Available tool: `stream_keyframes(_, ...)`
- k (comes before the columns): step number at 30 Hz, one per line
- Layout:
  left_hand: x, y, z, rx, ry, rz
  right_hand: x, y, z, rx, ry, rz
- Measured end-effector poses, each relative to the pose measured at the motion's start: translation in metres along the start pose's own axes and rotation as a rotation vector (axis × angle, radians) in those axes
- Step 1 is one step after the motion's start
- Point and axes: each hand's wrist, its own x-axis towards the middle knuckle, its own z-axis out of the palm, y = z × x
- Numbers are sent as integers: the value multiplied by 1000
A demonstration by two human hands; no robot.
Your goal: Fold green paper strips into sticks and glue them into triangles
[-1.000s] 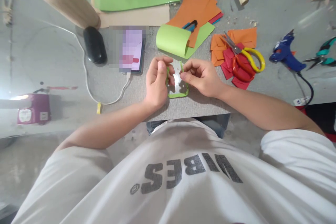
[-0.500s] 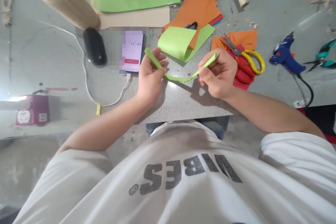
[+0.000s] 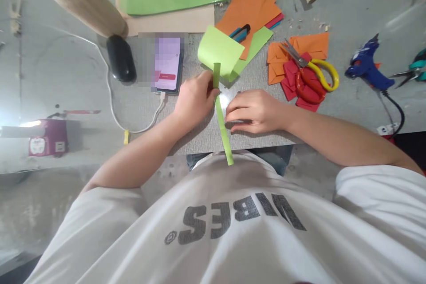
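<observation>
A narrow green paper strip (image 3: 222, 120) runs from the curled green sheet toward my shirt, its lower end past the table edge. My left hand (image 3: 197, 99) pinches the strip near its upper part, between thumb and fingers. Just right of the strip, my right hand (image 3: 254, 111) is low over the table with its fingers bent and a little apart, holding nothing that I can see. Beyond my hands lies the curled light green paper (image 3: 219, 51), next to orange sheets (image 3: 248, 6) with a blue and black cutter (image 3: 240, 33) on them.
Scissors (image 3: 314, 71) lie on folded orange and red papers at the right, with a blue glue gun (image 3: 371, 64) farther right. A phone (image 3: 167, 64) with a white cable, a black mouse (image 3: 121, 58) and a wooden post (image 3: 80, 0) stand left.
The strip was stretched sideways between both hands; now it lies lengthwise toward me. My right hand has let go of its end and moved down and left.
</observation>
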Motion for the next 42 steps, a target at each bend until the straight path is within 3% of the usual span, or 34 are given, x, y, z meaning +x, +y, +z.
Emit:
stream_keyframes(9,3,-5,5,-37,-17,24,5,-14,11,-379,-163,-5)
stream_keyframes(14,-1,-6,1,-22,-24,59,7,-17,12,-414,-192,-23)
stream_keyframes(19,-3,-12,4,2,1,154,6,-17,17,-349,-140,-9)
stream_keyframes(23,-1,-17,5,9,-3,243,6,-13,21,-257,-170,69)
stream_keyframes(30,5,-23,2,-45,-52,364,4,-8,20,-178,-148,94)
stream_keyframes(36,10,-24,-2,-177,-106,449,4,-10,24,94,-16,358)
stream_keyframes(42,11,-24,-1,-48,-109,495,10,-18,19,269,41,566)
